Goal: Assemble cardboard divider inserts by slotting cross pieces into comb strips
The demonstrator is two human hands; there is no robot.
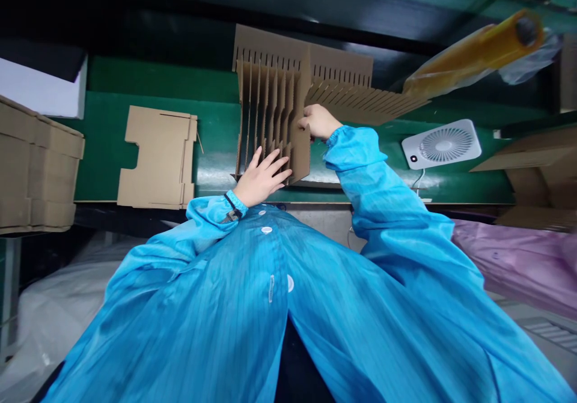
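In front of me stands a cardboard divider grid (270,106), its several upright panels set side by side into slotted strips. My left hand (262,179) lies with spread fingers on the near ends of the panels. At the grid's right side, my right hand (319,122) pinches a cardboard panel (300,151) between thumb and curled fingers. Behind the grid rises a slotted cardboard strip (342,66), and another slotted strip (367,104) leans out to the right. The lower edges of the panels are hidden.
A flat cut cardboard piece (157,157) lies left on the green bench (216,115). Stacked cardboard (36,169) fills the far left. To the right are a white fan (444,143) with a cable, a yellow roll (478,51) in plastic, and more cardboard (545,169).
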